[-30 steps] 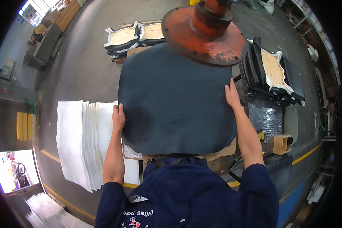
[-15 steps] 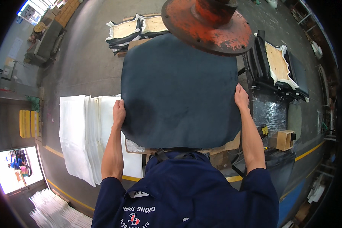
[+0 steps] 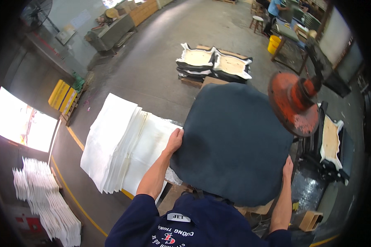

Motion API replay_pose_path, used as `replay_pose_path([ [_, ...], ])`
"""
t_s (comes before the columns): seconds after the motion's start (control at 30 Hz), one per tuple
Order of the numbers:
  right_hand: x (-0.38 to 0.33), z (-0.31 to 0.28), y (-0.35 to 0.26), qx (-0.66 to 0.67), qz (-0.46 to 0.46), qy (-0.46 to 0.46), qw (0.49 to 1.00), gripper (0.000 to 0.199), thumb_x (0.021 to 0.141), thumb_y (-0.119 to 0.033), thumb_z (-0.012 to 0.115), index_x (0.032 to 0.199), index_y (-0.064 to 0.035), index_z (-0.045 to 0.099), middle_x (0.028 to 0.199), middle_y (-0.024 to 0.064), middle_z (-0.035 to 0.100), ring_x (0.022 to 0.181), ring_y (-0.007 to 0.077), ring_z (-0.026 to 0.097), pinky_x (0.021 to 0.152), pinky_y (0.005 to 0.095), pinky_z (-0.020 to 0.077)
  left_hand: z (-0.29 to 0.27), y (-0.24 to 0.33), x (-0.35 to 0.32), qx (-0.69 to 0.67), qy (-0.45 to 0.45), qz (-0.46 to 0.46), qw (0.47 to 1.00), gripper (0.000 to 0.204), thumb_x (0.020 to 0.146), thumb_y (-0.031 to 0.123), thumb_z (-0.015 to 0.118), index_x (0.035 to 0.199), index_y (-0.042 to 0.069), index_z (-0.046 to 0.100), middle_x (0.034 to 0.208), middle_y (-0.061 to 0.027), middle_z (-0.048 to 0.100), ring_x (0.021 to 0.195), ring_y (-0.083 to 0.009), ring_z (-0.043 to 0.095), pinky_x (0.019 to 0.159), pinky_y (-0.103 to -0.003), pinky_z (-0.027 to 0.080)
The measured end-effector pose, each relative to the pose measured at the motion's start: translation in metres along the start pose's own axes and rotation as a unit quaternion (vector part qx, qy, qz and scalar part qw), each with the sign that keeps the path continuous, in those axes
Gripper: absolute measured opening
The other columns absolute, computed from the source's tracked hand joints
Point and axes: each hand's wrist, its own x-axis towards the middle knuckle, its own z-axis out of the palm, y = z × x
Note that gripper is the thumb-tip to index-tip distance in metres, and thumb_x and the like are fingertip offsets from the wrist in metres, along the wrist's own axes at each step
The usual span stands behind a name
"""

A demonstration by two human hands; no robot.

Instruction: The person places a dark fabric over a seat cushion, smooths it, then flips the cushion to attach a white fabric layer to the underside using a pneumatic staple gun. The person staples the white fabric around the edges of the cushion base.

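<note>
A broad dark blue-grey pad (image 3: 235,144) with rounded corners lies in front of me, a seat-shaped piece with a smooth face. At its left edge my left hand (image 3: 175,140) is closed on the rim, the fingertips partly hidden by the pad. My right hand (image 3: 288,168) grips the opposite edge, its fingers mostly out of sight. Under the pad, bits of a wooden board (image 3: 257,208) show at the near side. Just past its far right corner hangs a worn red-orange metal disc (image 3: 294,105) on a stem.
White sheets (image 3: 119,144) lie fanned in a stack to the left. Black upholstered seats with wooden undersides (image 3: 214,61) are piled beyond the pad, and more seats (image 3: 332,138) stand at right. A small wooden box (image 3: 310,221) sits at lower right. A person (image 3: 273,12) works far off.
My view has swung left, so the pad, the disc and both hands appear farther right and tilted. Both hands keep their hold on the pad's edges.
</note>
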Motion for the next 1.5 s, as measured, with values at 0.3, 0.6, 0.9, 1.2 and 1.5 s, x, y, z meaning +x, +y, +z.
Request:
replay_pose_path([
  [0.3, 0.02, -0.004, 0.035, 0.065, -0.015, -0.032, 0.997, 0.054, 0.111, -0.037, 0.035, 0.144, 0.003, 0.05, 0.139, 0.0123, 0.059, 0.125, 0.0234, 0.057, 0.106, 0.0335, 0.0425, -0.005, 0.002, -0.006, -0.01, -0.009, -0.026, 1.0, 0.041, 0.104, 0.035, 0.047, 0.097, -0.004, 0.057, 0.089, -0.0209, 0.062, 0.087, -0.0281, 0.059, 0.083, -0.04, 0.046],
  [0.6, 0.021, -0.003, 0.041, 0.109, -0.02, -0.041, 0.993, 0.051, 0.111, -0.033, 0.037, 0.144, 0.0032, 0.05, 0.138, 0.0102, 0.059, 0.125, 0.0218, 0.056, 0.107, 0.033, 0.0417, -0.006, 0.002, -0.001, -0.009, -0.024, -0.022, 0.999, 0.042, 0.105, 0.035, 0.048, 0.103, -0.005, 0.058, 0.096, -0.0197, 0.065, 0.093, -0.0264, 0.06, 0.088, -0.039, 0.046],
  [0.9, 0.006, -0.003, 0.016, 0.07, -0.034, -0.024, 0.997, 0.052, 0.11, -0.035, 0.038, 0.144, 0.0027, 0.05, 0.142, 0.0114, 0.057, 0.129, 0.0233, 0.054, 0.11, 0.0334, 0.0388, -0.001, -0.005, 0.001, -0.041, -0.013, -0.004, 0.999, 0.04, 0.106, 0.032, 0.046, 0.101, -0.006, 0.059, 0.096, -0.0146, 0.065, 0.092, -0.021, 0.059, 0.086, -0.035, 0.047],
  [1.2, -0.003, 0.005, 0.0, 0.061, 0.024, -0.004, 0.998, 0.05, 0.11, -0.033, 0.038, 0.146, -0.0013, 0.051, 0.143, 0.01, 0.058, 0.128, 0.0217, 0.055, 0.108, 0.0324, 0.04, -0.001, -0.004, 0.002, -0.099, -0.026, -0.021, 0.994, 0.036, 0.107, 0.029, 0.044, 0.091, -0.002, 0.055, 0.083, -0.0062, 0.055, 0.083, -0.0132, 0.049, 0.079, -0.031, 0.044],
  [1.5, 0.012, -0.004, 0.016, 0.043, -0.003, -0.008, 0.999, 0.05, 0.11, -0.033, 0.04, 0.143, 0.0025, 0.052, 0.135, 0.0102, 0.062, 0.124, 0.0195, 0.057, 0.106, 0.0314, 0.0424, -0.001, 0.008, -0.001, -0.089, -0.037, -0.039, 0.995, 0.039, 0.108, 0.03, 0.043, 0.101, -0.005, 0.059, 0.088, -0.0088, 0.061, 0.087, -0.0158, 0.052, 0.085, -0.032, 0.045],
])
